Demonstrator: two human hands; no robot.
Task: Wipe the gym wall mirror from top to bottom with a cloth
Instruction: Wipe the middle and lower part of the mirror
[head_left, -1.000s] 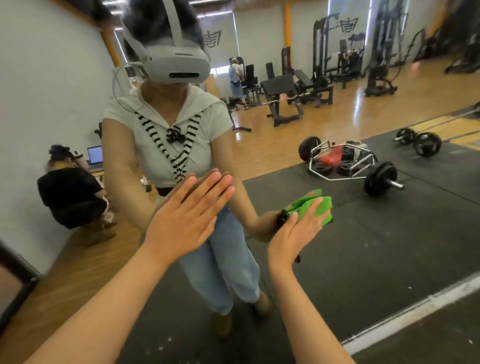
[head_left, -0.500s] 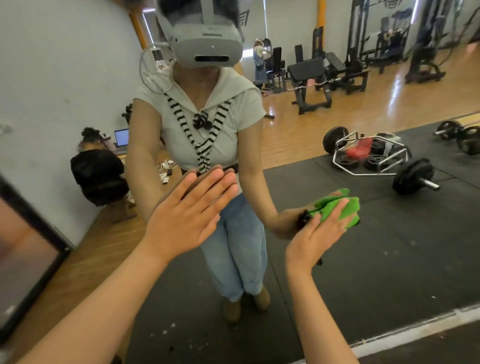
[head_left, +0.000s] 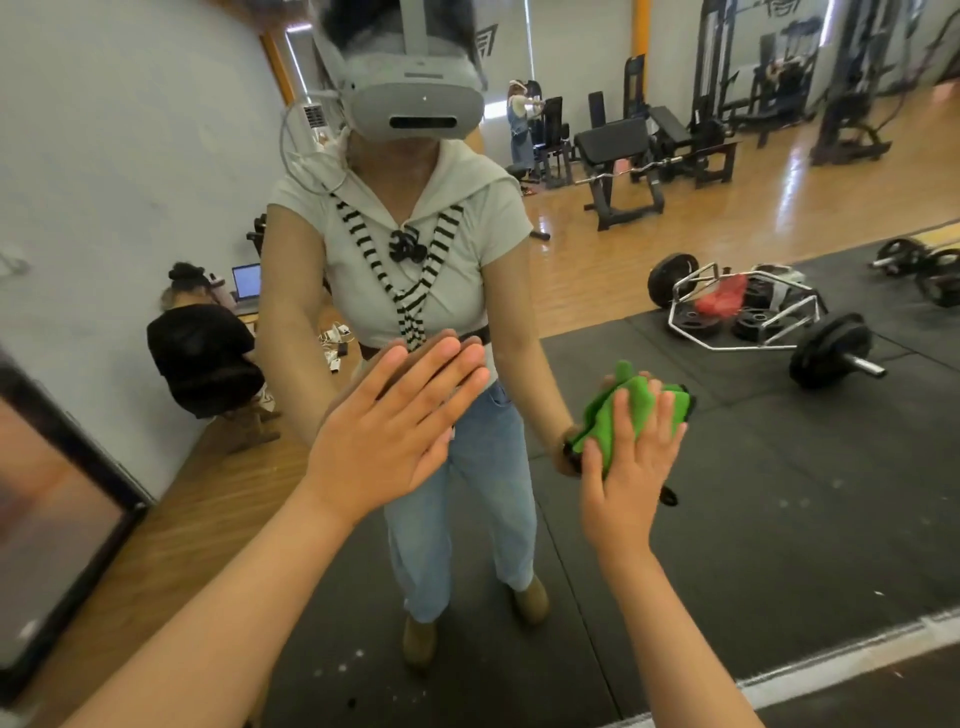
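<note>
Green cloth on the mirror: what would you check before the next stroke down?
1. Green cloth pinned to the mirror by the right hand: ok, fingers straight over it.
2. Left hand flat on the glass: ok, it meets its reflection.
3. Cloth spread wide: not ok, it is bunched.
4. Nothing in front of the glass below the cloth: ok.
5. Upper glass already wiped: cannot tell.
</note>
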